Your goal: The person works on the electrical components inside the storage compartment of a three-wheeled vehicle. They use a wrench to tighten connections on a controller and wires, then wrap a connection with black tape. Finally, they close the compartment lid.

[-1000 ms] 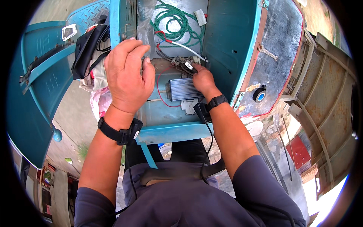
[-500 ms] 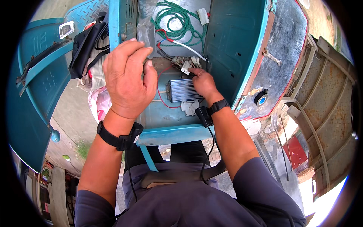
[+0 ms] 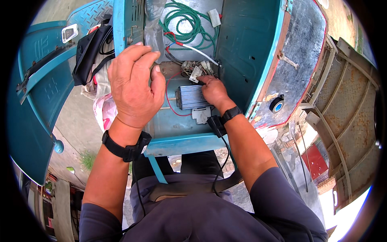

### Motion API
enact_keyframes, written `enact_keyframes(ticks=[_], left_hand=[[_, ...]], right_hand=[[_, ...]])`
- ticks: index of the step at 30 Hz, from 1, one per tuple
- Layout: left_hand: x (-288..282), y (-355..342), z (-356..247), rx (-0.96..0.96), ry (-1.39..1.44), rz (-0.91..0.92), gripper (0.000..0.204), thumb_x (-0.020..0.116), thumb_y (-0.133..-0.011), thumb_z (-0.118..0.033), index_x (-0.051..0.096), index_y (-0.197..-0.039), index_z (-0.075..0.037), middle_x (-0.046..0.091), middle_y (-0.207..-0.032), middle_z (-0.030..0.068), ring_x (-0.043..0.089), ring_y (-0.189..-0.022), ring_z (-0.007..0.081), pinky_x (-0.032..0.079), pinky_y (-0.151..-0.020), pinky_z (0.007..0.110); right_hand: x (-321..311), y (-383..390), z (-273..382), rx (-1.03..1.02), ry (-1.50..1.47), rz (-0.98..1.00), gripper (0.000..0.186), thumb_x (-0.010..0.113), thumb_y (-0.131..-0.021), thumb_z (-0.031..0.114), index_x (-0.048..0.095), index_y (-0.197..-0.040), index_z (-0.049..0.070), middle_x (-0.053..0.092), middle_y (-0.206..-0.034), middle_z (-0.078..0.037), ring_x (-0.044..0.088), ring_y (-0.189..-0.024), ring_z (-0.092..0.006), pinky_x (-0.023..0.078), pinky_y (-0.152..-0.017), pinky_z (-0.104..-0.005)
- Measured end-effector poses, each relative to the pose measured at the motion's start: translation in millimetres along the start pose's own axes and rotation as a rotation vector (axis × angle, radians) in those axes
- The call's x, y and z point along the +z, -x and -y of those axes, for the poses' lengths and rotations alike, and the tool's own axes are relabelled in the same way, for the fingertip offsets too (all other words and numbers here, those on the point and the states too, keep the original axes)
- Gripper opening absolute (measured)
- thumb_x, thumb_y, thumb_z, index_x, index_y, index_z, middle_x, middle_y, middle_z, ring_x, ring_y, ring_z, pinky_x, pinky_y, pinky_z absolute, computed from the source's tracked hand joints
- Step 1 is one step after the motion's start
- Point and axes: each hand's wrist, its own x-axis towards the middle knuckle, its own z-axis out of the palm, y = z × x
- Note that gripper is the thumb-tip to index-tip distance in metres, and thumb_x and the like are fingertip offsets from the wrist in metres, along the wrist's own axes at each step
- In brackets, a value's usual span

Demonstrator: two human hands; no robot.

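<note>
My right hand point(image 3: 215, 90) reaches into a teal metal compartment point(image 3: 173, 143), its fingers curled around the edge of a white wire connector point(image 3: 195, 74). Behind that connector lies a tangled bundle of wires and plugs point(image 3: 205, 65). Below the hand is a silver finned metal box point(image 3: 191, 97), partly covered by it, with a thin red wire point(image 3: 166, 94) looping along its left. A white flat bracket point(image 3: 200, 115) lies just nearer to me. My left hand point(image 3: 137, 80) is raised over the compartment's left edge, palm down, fingers loosely bent and apart, holding nothing.
A coil of green rope point(image 3: 185, 24) lies deeper in the compartment. On the scuffed panel point(image 3: 300, 52) at right sit a wrench point(image 3: 289, 61) and a roll of black tape point(image 3: 277, 105). A black bag point(image 3: 90, 52) lies at left, beside an open teal door point(image 3: 40, 117).
The white connector and my right hand have shifted slightly left and nearer to me. My left hand stays raised in nearly the same pose.
</note>
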Motion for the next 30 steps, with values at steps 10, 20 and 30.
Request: enact_keyframes(ticks=[10,20,30], left_hand=[[3.7,-0.8,1.0,0.014,-0.013,-0.050,0.036,0.070,-0.074,0.001,0.067,-0.108,-0.006,0.063,-0.116,0.0084,0.063,-0.112,0.0302,0.045,-0.094,0.043],[4.0,0.2,2.1,0.012,-0.011,-0.046,0.036,0.070,-0.073,0.001,0.067,-0.109,-0.006,0.062,-0.117,0.0083,0.063,-0.113,0.0299,0.045,-0.095,0.043],[4.5,1.0,2.8,0.010,-0.006,-0.049,0.036,0.070,-0.073,0.002,0.067,-0.108,-0.006,0.062,-0.118,0.0082,0.063,-0.113,0.0298,0.045,-0.094,0.043]], right_hand=[[6.4,-3.8,-1.4,-0.032,0.203,0.088,0.043,0.045,-0.093,0.026,0.072,-0.126,0.019,0.065,-0.137,-0.002,0.052,-0.135,-0.0188,0.032,-0.116,-0.0451],[6.1,-6.7,0.2,-0.009,0.209,0.095,0.046,0.042,-0.094,0.029,0.072,-0.127,0.019,0.064,-0.138,-0.003,0.052,-0.135,-0.0187,0.031,-0.116,-0.0444],[5.8,-4.3,2.9,-0.013,0.210,0.068,0.045,0.044,-0.093,0.029,0.072,-0.126,0.017,0.064,-0.138,-0.006,0.055,-0.132,-0.0219,0.034,-0.114,-0.0427]])
